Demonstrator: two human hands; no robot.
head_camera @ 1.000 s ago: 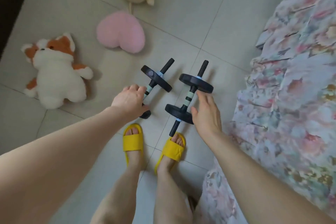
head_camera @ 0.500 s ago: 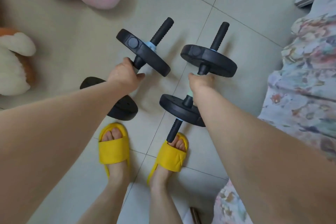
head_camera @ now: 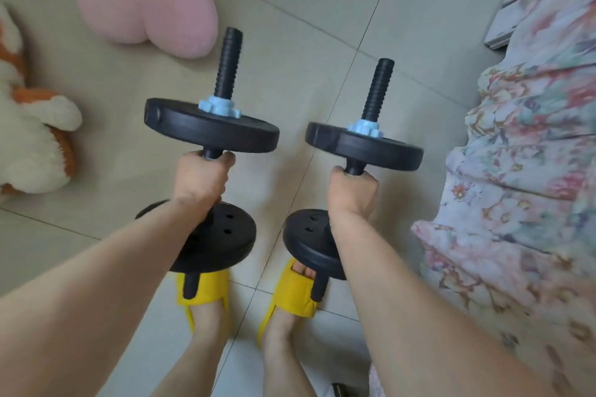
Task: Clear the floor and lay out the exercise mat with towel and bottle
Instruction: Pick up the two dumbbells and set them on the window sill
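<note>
The left hand (head_camera: 201,177) is curled tight round the bar of the left dumbbell (head_camera: 211,129), fingers wrapped between its two black plates. The right hand (head_camera: 353,190) grips the right dumbbell (head_camera: 364,147) in the same closed fist. Both bars stand nearly upright, their threaded ends leaning toward twelve o'clock, each with a pale blue collar nut on the upper plate. The lower plates hang at six o'clock from the fists, over a pair of yellow slippers (head_camera: 209,287) (the bar ends cross the toes in this view). The two dumbbells are side by side, apart, above the tiled floor (head_camera: 306,26). At eleven o'clock from the left hand a pink heart cushion (head_camera: 145,0) lies on the tiles; at nine o'clock, a white and orange plush toy (head_camera: 32,138). At three o'clock from the right hand hangs floral bedding (head_camera: 516,171).
</note>
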